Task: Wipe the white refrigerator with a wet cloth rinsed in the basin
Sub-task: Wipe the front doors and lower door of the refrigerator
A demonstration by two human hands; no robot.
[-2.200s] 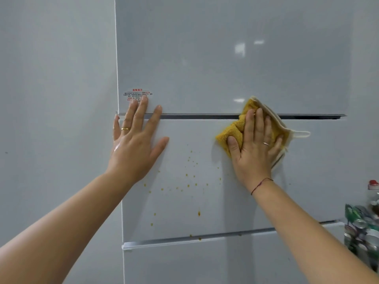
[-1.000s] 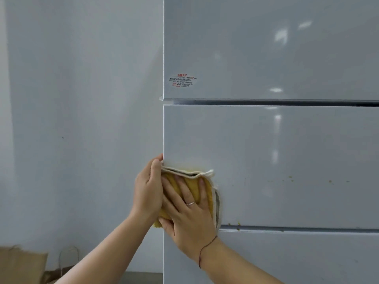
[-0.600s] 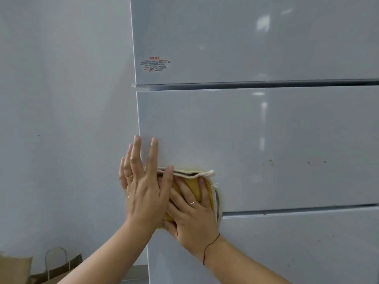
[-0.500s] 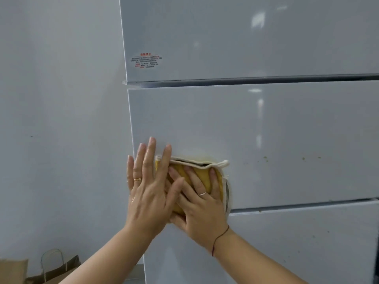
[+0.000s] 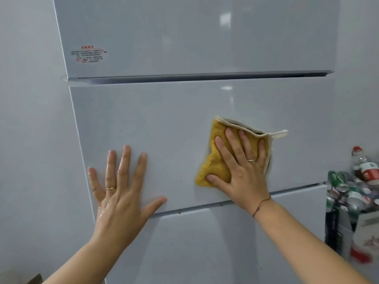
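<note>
Tall glossy white refrigerator (image 5: 184, 37) fills the view, front split into three panels by two horizontal seams; grey wall to either side. Middle door panel (image 5: 164, 124) is where both hands are. Right hand (image 5: 242, 169) lies flat, fingers spread and extended, palm pressing a mustard-yellow terry cloth with cream binding (image 5: 213, 160) against the right half of that panel, closer to its lower edge than to its upper one. The cloth is pinned under the palm, not pinched or balled; the thumb lies on the cloth's lower left corner. Cloth is bunched and folded, a cream hanging loop (image 5: 280, 133) sticking out at its upper right, pointing toward the panel's right edge. Thin ring on the right ring finger, dark red thread band (image 5: 261, 203) at the wrist. Left hand (image 5: 121, 191) is open and flat on the same panel near its lower left corner, fingers splayed upward, thumb out along the lower edge, holding nothing; skin glistens wet along the fingers and back of hand; gold ring (image 5: 110, 188) on the ring finger. The hands are well apart, bare panel between them. Small red-and-black printed label (image 5: 89, 54) at the lower left corner of the top door panel. A few tiny yellowish specks (image 5: 179, 212) sit on the lower seam. At the right edge of view, beside the refrigerator, a heap of crushed drink cans (image 5: 348, 193) in a cardboard box, with a red-capped clear plastic bottle (image 5: 365, 165) standing among them.
</note>
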